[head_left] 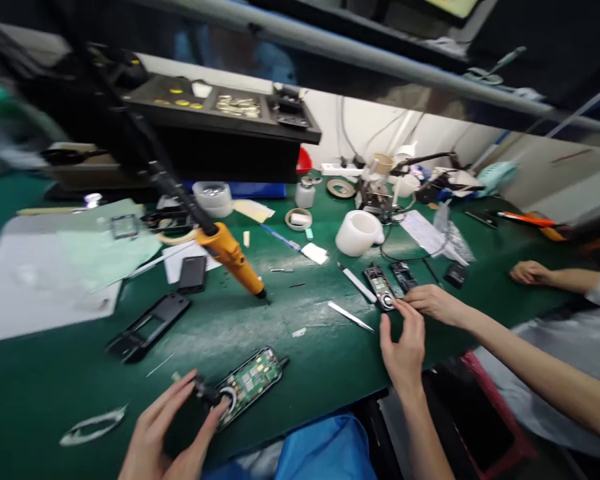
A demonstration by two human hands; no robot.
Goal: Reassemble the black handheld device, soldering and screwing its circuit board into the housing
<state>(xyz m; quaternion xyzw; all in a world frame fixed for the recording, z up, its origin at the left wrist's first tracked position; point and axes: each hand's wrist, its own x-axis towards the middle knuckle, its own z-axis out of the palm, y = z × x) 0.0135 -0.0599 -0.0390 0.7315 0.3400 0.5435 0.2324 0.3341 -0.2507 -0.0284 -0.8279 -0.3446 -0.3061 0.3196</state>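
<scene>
My left hand (173,430) is at the lower left, thumb and fingers around a small black part (207,393) at the end of an opened handheld device (255,377). That device lies on the bench with its green circuit board and a white ring showing. My right hand (405,343) reaches to a second opened device (380,285) with a round white-ringed part. Its thumb and index finger are apart, close to the device's lower end. A co-worker's hand (433,301) is at the same spot, fingertips beside mine. A black housing (150,327) lies at left.
An orange electric screwdriver (235,260) hangs over the green bench (300,360). Tweezers (350,316), a white tape roll (357,233) and a black cover (404,275) lie nearby. A parts tray (220,123) stands behind. The co-worker's other hand (530,273) rests at right.
</scene>
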